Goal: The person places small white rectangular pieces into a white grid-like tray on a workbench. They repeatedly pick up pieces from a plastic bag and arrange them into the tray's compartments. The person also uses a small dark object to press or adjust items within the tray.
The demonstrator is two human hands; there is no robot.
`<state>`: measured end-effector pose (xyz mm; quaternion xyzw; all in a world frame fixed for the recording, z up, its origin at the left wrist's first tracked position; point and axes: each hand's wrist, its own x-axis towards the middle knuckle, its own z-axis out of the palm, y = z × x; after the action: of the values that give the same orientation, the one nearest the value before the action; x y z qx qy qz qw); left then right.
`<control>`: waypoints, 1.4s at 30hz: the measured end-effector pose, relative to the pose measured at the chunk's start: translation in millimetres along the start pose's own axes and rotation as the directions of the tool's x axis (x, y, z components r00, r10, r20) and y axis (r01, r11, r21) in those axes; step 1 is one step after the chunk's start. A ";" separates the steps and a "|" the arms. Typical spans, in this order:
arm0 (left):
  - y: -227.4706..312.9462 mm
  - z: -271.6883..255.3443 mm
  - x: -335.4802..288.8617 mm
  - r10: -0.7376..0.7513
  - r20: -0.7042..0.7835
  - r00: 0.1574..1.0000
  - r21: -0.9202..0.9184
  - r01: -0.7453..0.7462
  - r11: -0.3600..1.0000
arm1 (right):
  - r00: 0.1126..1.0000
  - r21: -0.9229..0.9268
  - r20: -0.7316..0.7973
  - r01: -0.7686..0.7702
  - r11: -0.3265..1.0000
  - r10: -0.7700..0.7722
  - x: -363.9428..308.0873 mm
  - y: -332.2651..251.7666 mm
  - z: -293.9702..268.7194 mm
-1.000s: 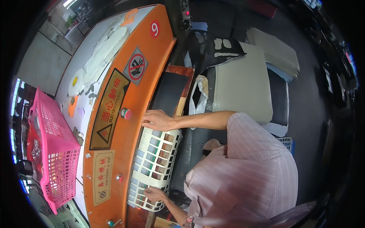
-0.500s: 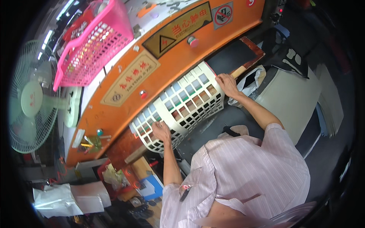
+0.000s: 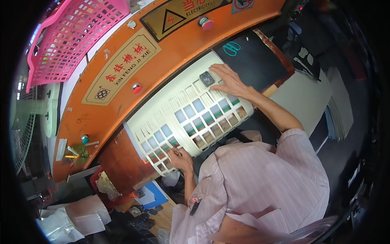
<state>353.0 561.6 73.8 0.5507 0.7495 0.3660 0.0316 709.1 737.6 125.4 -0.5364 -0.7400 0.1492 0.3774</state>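
Note:
A white plastic basket (image 3: 179, 118) with openwork sides lies tilted across the worktop under the orange panel. My left hand (image 3: 180, 159) is closed on its near left edge, fingers curled at the grid. At the basket's right end, my right hand (image 3: 231, 81) grips over the edge, thumb and fingers spread on the wall. Just beyond those fingertips is a small dark rectangular piece (image 3: 206, 78) against the basket's solid wall; whether it is loose or fixed I cannot tell. Light-coloured and brown surfaces show through the grid openings.
An orange machine panel (image 3: 122, 95) with a red button (image 3: 137, 88) runs behind the basket. Teal-handled scissors (image 3: 231, 49) lie on the dark worktop at right. A pink basket (image 3: 77, 40) stands at upper left, near a fan (image 3: 26, 118). Grey sheets (image 3: 339, 101) stand at right.
The basket has tipped so more of its solid wall shows, with the dark piece now visible. My right hand has shifted from the edge onto the wall. The scissors have come into sight.

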 end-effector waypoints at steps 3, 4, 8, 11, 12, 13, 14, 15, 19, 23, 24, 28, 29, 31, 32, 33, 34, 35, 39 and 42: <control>-2.3 3.4 -3.5 0.029 -0.047 0.998 -0.008 -0.030 1.000 | 0.949 0.085 0.311 0.019 0.996 -0.045 32.3 12.5 12.1; -2.4 4.0 -4.4 0.017 -0.050 0.999 0.017 -0.016 1.000 | 0.900 0.081 0.437 -0.032 0.996 -0.007 39.4 18.1 15.3; -0.3 -1.2 -11.2 -0.127 0.008 0.992 -0.016 0.127 0.992 | 0.809 0.199 0.583 -0.232 0.952 0.075 57.1 36.3 14.4; -1.6 -11.2 -11.7 -0.198 0.135 0.971 0.005 0.200 0.980 | 0.517 0.315 0.725 -0.837 0.448 0.455 82.4 49.9 -1.8; -1.7 -14.1 -13.3 -0.252 0.155 0.955 0.019 0.252 0.967 | 0.558 0.310 0.680 -0.806 0.504 0.475 87.3 53.3 -11.3; -4.1 -12.2 -14.0 -0.216 0.139 0.966 0.064 0.209 0.976 | 0.700 0.241 0.554 -0.652 0.719 0.449 88.6 53.8 -17.1; -4.5 -12.1 -16.5 -0.213 0.129 0.968 0.058 0.207 0.977 | 0.840 0.169 0.428 -0.437 0.883 0.333 88.1 54.3 -23.0; -6.3 -10.3 -17.6 -0.207 0.108 0.972 0.050 0.203 0.978 | 0.839 0.146 0.465 -0.387 0.911 0.282 84.2 53.1 -25.6; -9.6 -8.4 -19.1 -0.190 0.110 0.976 -0.008 0.192 0.981 | 0.816 0.042 0.562 -0.192 0.981 0.136 58.4 47.5 -23.3; -8.2 -11.6 -18.6 -0.254 0.138 0.957 0.032 0.252 0.967 | 0.837 0.036 0.537 -0.150 0.988 0.108 45.6 48.4 -16.3; -8.3 -12.0 -18.1 -0.263 0.142 0.954 0.033 0.261 0.965 | 0.835 0.034 0.541 -0.143 0.989 0.102 44.2 49.7 -16.7; -12.1 -8.5 -15.6 -0.228 0.142 0.963 -0.025 0.233 0.972 | 0.850 0.037 0.524 -0.090 0.995 0.057 38.0 57.9 -16.6; -13.1 -7.2 -14.6 -0.198 0.120 0.973 -0.070 0.207 0.976 | 0.870 0.054 0.493 -0.051 0.997 0.017 35.8 59.8 -15.5; -13.1 -1.4 -13.6 -0.146 0.058 0.988 -0.050 0.149 0.988 | 0.890 0.057 0.456 -0.053 0.997 0.022 31.0 62.2 -12.6; -12.5 2.0 -12.6 -0.120 0.024 0.993 -0.056 0.121 0.991 | 0.901 0.064 0.433 -0.042 0.997 0.010 29.1 62.2 -10.8; -11.4 3.5 -11.6 -0.116 0.005 0.993 -0.050 0.116 0.992 | 0.913 0.074 0.407 -0.034 0.997 0.002 28.0 61.2 -10.0; -10.2 5.9 -10.2 -0.093 -0.024 0.995 -0.038 0.092 0.995 | 0.922 0.082 0.387 -0.024 0.996 -0.010 27.4 58.9 -10.0; -9.0 7.8 -8.8 -0.076 -0.045 0.996 -0.027 0.075 0.997 | 0.924 0.060 0.380 -0.066 0.996 0.038 27.0 55.3 -11.2; -5.8 12.6 -3.7 -0.010 -0.107 0.994 0.012 0.011 1.000 | 1.000 0.060 -0.008 0.026 0.998 -0.026 24.5 27.9 -32.4; -6.4 15.9 -3.1 0.037 -0.151 0.988 0.006 -0.036 0.999 | 0.962 0.253 -0.265 0.000 0.967 0.069 20.4 2.6 -62.1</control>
<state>356.2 566.3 57.3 0.5349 0.7401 0.4062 -0.0328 752.6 745.6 173.6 -0.5127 -0.6469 0.1732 0.5372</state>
